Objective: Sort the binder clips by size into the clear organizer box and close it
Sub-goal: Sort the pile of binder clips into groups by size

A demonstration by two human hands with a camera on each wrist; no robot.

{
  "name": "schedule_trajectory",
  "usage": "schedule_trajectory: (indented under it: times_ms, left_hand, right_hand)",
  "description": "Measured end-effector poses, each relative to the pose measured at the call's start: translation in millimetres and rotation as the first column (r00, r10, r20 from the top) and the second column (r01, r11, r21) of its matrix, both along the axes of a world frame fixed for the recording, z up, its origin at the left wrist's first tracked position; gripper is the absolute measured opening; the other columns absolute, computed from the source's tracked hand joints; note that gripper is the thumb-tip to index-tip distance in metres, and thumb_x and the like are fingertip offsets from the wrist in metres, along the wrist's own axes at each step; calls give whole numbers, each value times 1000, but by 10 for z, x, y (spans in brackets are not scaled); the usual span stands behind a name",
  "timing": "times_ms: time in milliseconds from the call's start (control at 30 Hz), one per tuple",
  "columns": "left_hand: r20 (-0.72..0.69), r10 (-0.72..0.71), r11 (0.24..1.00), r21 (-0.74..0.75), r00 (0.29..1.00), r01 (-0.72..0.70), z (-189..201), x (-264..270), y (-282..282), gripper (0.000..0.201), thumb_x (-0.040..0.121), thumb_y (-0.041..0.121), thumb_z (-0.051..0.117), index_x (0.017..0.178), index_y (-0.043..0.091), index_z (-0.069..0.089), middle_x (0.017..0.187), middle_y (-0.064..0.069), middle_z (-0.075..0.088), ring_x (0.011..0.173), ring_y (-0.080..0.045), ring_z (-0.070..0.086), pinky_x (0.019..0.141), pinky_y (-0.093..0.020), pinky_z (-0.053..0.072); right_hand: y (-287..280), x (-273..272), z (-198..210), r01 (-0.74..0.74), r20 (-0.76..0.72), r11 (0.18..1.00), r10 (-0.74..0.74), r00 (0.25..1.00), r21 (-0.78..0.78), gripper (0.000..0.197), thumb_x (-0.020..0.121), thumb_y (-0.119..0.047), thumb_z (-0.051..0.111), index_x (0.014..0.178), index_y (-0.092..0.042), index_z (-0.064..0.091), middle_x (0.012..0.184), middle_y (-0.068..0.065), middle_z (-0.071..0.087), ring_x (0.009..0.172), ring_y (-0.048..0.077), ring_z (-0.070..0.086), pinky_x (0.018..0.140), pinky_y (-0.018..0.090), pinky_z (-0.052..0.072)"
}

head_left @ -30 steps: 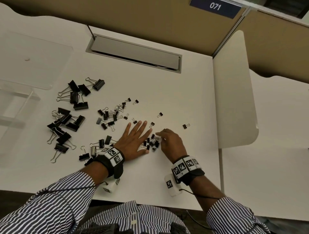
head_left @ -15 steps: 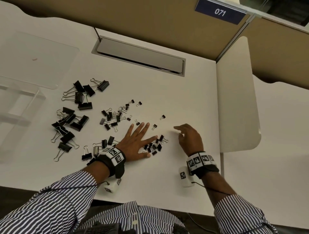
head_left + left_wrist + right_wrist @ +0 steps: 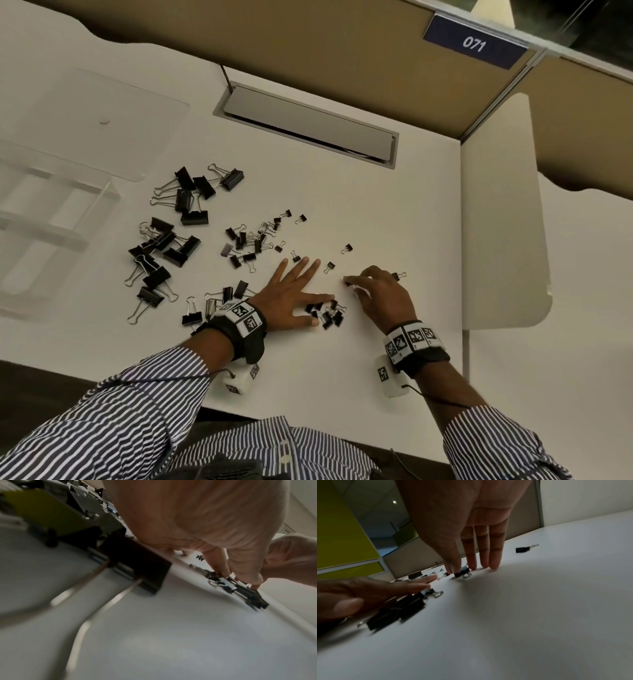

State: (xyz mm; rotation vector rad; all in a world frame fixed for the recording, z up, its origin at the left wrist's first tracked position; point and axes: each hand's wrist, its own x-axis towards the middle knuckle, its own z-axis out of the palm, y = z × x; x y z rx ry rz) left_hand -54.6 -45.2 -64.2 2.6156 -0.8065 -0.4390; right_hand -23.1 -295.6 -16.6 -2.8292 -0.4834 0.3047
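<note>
Black binder clips lie loose on the white desk (image 3: 376, 212): large ones (image 3: 164, 246) at the left, medium ones (image 3: 246, 240) in the middle. A small pile of small clips (image 3: 327, 315) (image 3: 397, 609) sits in front. My left hand (image 3: 298, 291) lies flat and spread on the desk, with thumb and forefinger around that pile. My right hand (image 3: 352, 286) (image 3: 458, 569) pinches one small clip (image 3: 462, 572) against the desk between thumb and forefinger. The clear organizer box (image 3: 51, 222) stands at the far left, its lid (image 3: 102, 123) open behind it.
Single small clips lie apart near the hands (image 3: 398, 275) (image 3: 347, 248) (image 3: 329, 266). A grey cable hatch (image 3: 308, 123) is set in the desk at the back. A white divider panel (image 3: 500, 222) bounds the desk on the right, with brown partition walls behind.
My right hand swung out to the right from the pile, then came back left with its fingertips on a small clip. The left hand stayed flat beside the pile.
</note>
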Motion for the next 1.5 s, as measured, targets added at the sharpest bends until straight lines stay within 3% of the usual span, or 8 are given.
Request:
schedule_trajectory:
  times_ms: [333, 400, 500, 567, 833, 1100, 1267, 1500]
  left_hand:
    - [-248, 51, 992, -101, 967, -78, 224, 61, 51, 72, 85, 75, 39, 149, 46, 25, 164, 6, 1, 150, -13, -12, 119, -44, -15]
    - [-428, 163, 889, -328, 889, -320, 367, 50, 101, 61, 92, 57, 53, 147, 39, 36, 153, 6, 40, 144, -9, 30, 122, -43, 15]
    - [-635, 293, 535, -510, 715, -673, 644, 26, 232, 44, 96, 35, 60, 138, 27, 53, 113, 2, 72, 98, -16, 70, 94, -47, 53]
    - [-710, 282, 416, -516, 646, -749, 787, 11, 344, 38, 97, 29, 59, 134, 20, 57, 104, -3, 75, 87, -24, 73, 86, -48, 57]
    - [-796, 273, 270, -476, 540, -837, 950, 19, 617, 23, 90, 9, 68, 113, 9, 65, 94, -14, 75, 84, -32, 73, 68, -42, 60]
    - [-774, 396, 305, -396, 493, -866, 918, 178, 733, 13, 89, 6, 67, 102, 8, 68, 93, -16, 74, 80, -28, 74, 64, -39, 62]
    - [-285, 769, 515, -255, 572, -819, 739, 414, 1041, 11, 88, 16, 69, 98, 19, 72, 86, 1, 72, 70, -15, 69, 67, -35, 61]
    - [-162, 752, 593, -256, 639, -763, 573, 532, 1183, 15, 88, 14, 70, 102, 14, 75, 103, -4, 72, 85, -13, 62, 78, -26, 52]
  right_hand:
    - [272, -9, -33, 81, -10, 995, -80, 997, 51, 26, 88, -25, 62, 112, -30, 56, 105, -6, 58, 100, 19, 57, 67, 33, 50]
    - [350, 11, 62, 87, -42, 977, -80, 996, 193, 35, 84, -25, 69, 111, -34, 48, 101, -10, 60, 90, 14, 60, 69, 31, 50]
    - [561, 7, 306, -18, -10, 922, 24, 1000, 387, 41, 83, -24, 75, 109, -36, 46, 96, -17, 59, 80, 4, 61, 66, 24, 49]
    - [745, -6, 444, -105, 15, 888, 110, 994, 448, 36, 85, -23, 73, 107, -34, 48, 98, -19, 57, 83, 5, 61, 67, 26, 52]
    - [1280, 34, 442, -219, 88, 832, 203, 975, 509, 28, 89, -20, 70, 111, -23, 54, 108, -11, 58, 89, 7, 59, 70, 31, 56]
    - [1361, 71, 441, -202, 43, 818, 212, 976, 539, 44, 88, -8, 68, 126, -24, 54, 114, -9, 58, 101, 3, 58, 82, 22, 56]
    - [1074, 141, 392, -52, 44, 832, 34, 998, 552, 40, 89, -10, 66, 123, -28, 58, 108, -11, 62, 99, 4, 61, 79, 27, 57]
    - [506, 158, 280, 100, 8, 836, -123, 992, 540, 36, 88, -7, 67, 116, -28, 62, 107, -10, 64, 96, 5, 63, 75, 25, 58]
